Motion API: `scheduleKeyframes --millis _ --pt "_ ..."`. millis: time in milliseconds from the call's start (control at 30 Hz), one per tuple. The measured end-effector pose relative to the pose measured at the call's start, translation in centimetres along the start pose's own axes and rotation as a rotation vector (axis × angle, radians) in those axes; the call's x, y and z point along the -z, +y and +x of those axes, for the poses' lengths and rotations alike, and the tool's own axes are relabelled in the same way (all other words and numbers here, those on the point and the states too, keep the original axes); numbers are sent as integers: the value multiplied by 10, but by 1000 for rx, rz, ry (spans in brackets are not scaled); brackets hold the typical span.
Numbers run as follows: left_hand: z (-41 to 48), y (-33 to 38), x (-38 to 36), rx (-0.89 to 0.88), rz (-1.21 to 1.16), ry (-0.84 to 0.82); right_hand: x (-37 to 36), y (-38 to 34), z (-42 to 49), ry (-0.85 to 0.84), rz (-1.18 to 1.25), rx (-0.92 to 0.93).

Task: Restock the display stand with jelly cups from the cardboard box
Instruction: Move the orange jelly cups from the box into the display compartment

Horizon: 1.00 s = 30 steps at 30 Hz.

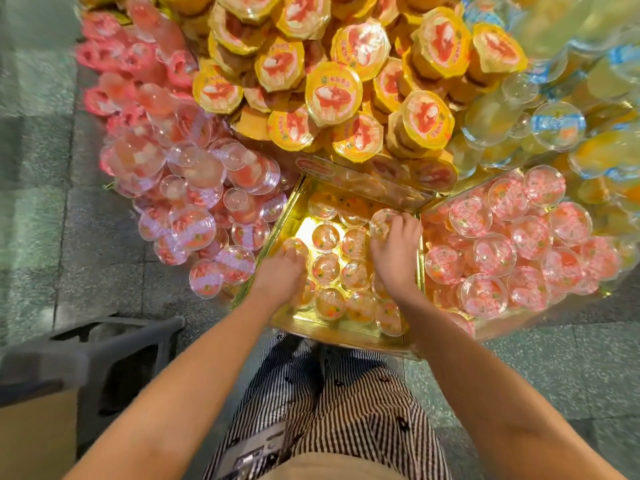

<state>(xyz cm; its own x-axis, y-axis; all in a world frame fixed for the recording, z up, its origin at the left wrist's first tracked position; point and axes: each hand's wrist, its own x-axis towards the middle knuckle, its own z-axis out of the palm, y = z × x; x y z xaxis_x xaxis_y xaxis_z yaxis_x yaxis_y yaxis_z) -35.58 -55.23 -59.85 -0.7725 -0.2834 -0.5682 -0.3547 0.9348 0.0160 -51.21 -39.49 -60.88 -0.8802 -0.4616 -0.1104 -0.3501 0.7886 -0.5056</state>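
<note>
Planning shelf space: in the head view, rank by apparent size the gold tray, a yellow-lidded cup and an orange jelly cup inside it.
1. gold tray: largest.
2. yellow-lidded cup.
3. orange jelly cup: looks smallest, but the yellow-lidded cup may sit nearer the camera, so that order is unsure.

The small round jelly cups (325, 237) were clear, glossy plastic, lying in a square tray lined with mirror-bright gold foil (294, 216). Beyond its far edge, larger cups wore shiny yellow film lids (334, 93). The brown cardboard box (34, 438) looked matt, the striped trousers (346, 403) woven cloth.
</note>
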Motion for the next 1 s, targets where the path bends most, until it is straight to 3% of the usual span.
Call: scheduleKeyframes --millis 133,300,400,667,1000 --pt "16 -7 28 -68 5 20 -19 3 2 6 -29 -29" --pt "29 -14 40 -91 -33 13 -31 4 5 195 -116 -47" --pt "37 -13 42 -154 6 43 -33 7 11 216 -105 -82" --pt "56 6 51 -288 -90 169 -41 22 3 328 -109 48" --pt "64 17 62 -310 -81 166 -49 19 18 421 -162 1"
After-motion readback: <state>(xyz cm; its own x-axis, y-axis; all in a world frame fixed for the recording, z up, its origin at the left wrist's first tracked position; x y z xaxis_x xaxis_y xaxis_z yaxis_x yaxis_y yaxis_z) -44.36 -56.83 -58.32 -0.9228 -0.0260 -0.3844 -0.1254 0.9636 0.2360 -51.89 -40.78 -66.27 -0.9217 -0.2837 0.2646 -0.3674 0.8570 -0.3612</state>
